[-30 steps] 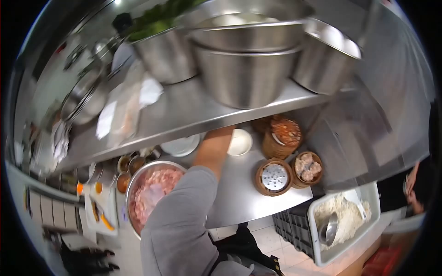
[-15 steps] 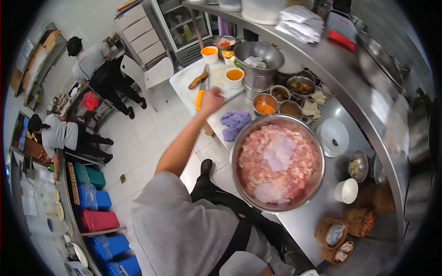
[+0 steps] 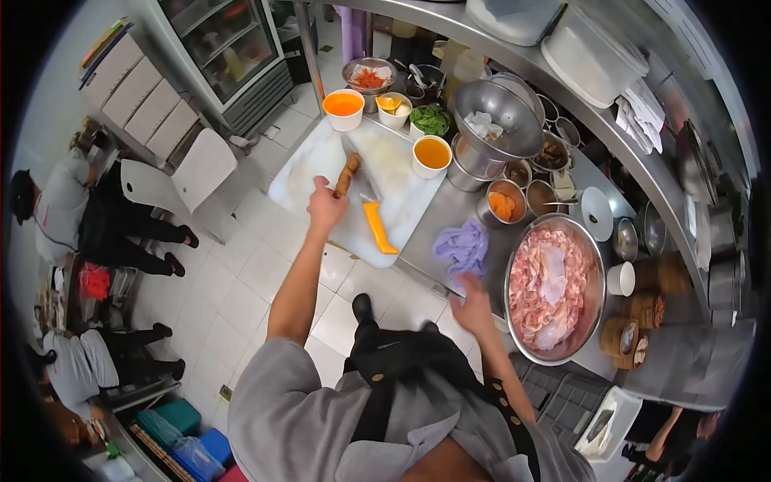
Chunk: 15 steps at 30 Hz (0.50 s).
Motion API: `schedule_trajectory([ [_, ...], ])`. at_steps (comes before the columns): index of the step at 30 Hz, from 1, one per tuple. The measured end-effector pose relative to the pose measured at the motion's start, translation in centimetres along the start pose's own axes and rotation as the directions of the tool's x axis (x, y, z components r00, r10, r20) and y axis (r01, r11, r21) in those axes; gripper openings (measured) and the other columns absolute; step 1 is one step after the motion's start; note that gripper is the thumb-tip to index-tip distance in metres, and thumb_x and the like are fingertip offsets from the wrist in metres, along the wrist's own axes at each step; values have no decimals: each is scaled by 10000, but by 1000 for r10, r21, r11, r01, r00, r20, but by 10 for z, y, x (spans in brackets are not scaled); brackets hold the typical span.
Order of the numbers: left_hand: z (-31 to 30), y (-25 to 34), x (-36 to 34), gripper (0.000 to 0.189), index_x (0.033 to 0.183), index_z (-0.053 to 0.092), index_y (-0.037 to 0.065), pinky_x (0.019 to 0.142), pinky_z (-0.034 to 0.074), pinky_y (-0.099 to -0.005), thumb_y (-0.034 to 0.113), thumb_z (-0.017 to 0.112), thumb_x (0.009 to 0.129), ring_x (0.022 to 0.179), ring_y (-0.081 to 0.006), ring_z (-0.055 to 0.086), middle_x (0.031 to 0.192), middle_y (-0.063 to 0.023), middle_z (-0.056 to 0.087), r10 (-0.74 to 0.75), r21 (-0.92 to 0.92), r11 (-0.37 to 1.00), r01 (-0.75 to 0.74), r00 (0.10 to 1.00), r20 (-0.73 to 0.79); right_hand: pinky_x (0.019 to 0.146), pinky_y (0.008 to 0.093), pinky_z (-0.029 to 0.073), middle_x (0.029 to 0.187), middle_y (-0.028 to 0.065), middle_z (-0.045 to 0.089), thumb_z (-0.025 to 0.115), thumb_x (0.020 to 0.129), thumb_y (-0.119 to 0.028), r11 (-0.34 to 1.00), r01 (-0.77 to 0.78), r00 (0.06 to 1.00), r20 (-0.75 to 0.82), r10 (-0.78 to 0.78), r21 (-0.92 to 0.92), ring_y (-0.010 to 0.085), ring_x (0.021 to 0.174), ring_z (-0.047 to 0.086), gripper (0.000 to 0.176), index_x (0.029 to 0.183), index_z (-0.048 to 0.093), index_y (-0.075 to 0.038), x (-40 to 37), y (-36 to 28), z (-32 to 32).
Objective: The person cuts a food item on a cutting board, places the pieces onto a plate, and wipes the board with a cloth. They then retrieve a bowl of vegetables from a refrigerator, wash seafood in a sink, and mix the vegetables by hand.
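On the white cutting board point(image 3: 301, 173) lies a knife with a yellow handle point(image 3: 377, 229). My left hand point(image 3: 328, 207) is at the near end of a brown root-like piece point(image 3: 347, 175), its fingers closed on it, above the knife blade. My right hand point(image 3: 474, 305) hangs at the counter's edge, blurred, just below a crumpled purple cloth point(image 3: 462, 247); its fingers are smeared. To its right stands a large steel bowl of raw pink meat point(image 3: 554, 289).
Cups of orange liquid point(image 3: 343, 104) point(image 3: 432, 154), green leaves point(image 3: 430, 120) and a steel colander point(image 3: 498, 120) stand behind the board. A metal shelf point(image 3: 562, 72) runs overhead. Two people work at the left; part of another person shows at lower right.
The view has swung toward the cutting board. My left hand has reached the brown piece, which has moved over the knife. My right hand has come into view beside the purple cloth.
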<state>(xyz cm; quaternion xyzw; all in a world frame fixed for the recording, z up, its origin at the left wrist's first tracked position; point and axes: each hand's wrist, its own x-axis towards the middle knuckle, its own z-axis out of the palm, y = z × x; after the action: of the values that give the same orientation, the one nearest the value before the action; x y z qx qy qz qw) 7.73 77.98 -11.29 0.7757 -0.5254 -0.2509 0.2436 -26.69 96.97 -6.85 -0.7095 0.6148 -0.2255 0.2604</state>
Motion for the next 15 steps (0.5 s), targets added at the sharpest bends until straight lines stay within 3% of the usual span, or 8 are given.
schedule_trajectory([
  [2,-20,-19,30,456,1083,426,80,825,333,-606,208,645,704,1127,-334,439,1192,-147,473,-25,-233,971,54,992,124,971,454,355,1210,264,466,640,699,-92,999,-47,999,-3,47,25,427,1150,419,530,1208,496,-55,25,7,11],
  [3,-28,-22,37,456,1083,426,80,825,333,-606,208,645,704,1127,-334,439,1192,-147,473,-31,-224,973,59,992,125,974,478,342,1249,286,411,644,703,-107,984,-115,991,-79,105,-135,457,1166,382,534,1213,490,-67,34,5,15],
  [4,-36,-21,47,485,1115,430,90,841,323,-621,237,646,706,1146,-337,424,1212,-140,463,-1,-76,997,3,999,33,977,501,329,1289,308,356,648,707,-122,939,-187,975,-169,142,-288,487,1181,346,537,1218,485,-78,48,2,19],
  [6,-38,-14,58,588,1201,415,115,858,313,-647,267,661,689,1178,-344,391,1250,-117,439,159,127,981,-150,985,-63,973,518,322,1300,321,321,651,707,-141,934,-275,950,-217,226,-227,505,1174,328,531,1209,486,-81,74,6,33],
  [8,-30,-6,61,593,1199,416,116,855,311,-653,256,665,680,1174,-343,392,1251,-113,434,184,200,964,-178,983,-11,969,535,314,1310,334,285,654,708,-160,901,-402,896,-271,351,-163,524,1166,310,526,1200,488,-84,86,22,46],
  [11,-4,-37,96,497,1107,467,84,827,381,-607,142,652,650,1100,-327,463,1129,-118,510,331,303,906,-297,941,-69,948,523,340,1256,283,381,631,715,-179,874,-336,941,-170,293,-352,430,1148,375,484,1170,514,-67,106,53,62],
  [13,-6,-35,103,414,1043,504,84,802,428,-531,81,629,648,999,-310,531,1001,-115,565,285,363,894,-262,958,-10,948,515,343,1249,241,409,618,696,-166,869,-259,964,-161,209,-422,401,1154,378,451,1133,552,-80,118,60,60],
  [15,-14,-31,83,383,1035,498,133,764,377,-533,17,567,676,970,-295,545,961,-97,577,385,365,856,-367,923,26,948,506,346,1242,199,436,605,677,-154,871,-201,977,-156,145,-449,372,1159,380,424,1096,590,-92,130,55,59],
])
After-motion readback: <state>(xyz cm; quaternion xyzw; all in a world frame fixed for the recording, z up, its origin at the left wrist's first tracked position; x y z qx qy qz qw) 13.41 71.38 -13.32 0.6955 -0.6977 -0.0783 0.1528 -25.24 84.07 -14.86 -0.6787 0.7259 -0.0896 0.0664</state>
